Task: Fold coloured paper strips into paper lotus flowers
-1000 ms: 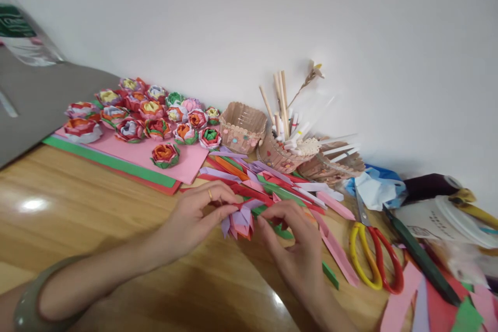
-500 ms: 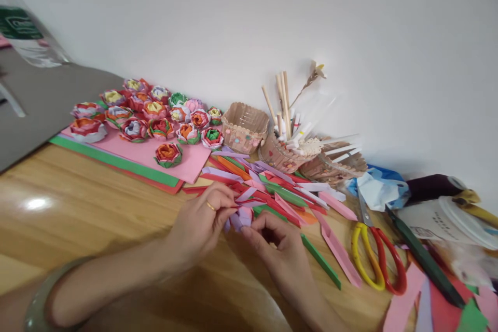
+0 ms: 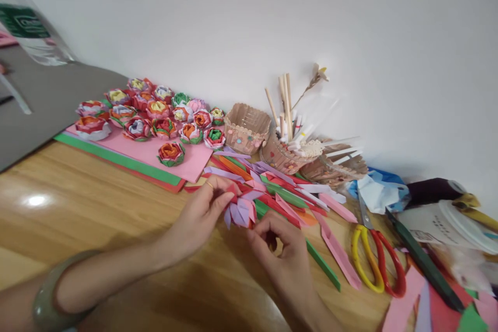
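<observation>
My left hand (image 3: pixel 208 207) pinches a partly folded paper flower (image 3: pixel 240 212) between thumb and fingers. The flower has purple petals with red and pink folds, and it is held just above the table. My right hand (image 3: pixel 278 246) is closed in a pinch at the flower's lower right edge. Whether its fingertips hold anything is too small to make out. Folded paper strips (image 3: pixel 276 187) in red, purple, green, pink and orange lie in a heap right behind both hands.
Several finished paper flowers (image 3: pixel 171 153) stand on stacked coloured sheets (image 3: pixel 194 166) at left. Behind the strips are small decorated baskets (image 3: pixel 247 129), one with sticks and pens. Scissors (image 3: pixel 368 259), a dark green cutter (image 3: pixel 424 259) and paper scraps lie at right. A bottle (image 3: pixel 29 26) stands far left.
My right fingertips have drawn slightly away from the flower's middle to its edge. My left hand has shifted its grip, and more of the purple petals show.
</observation>
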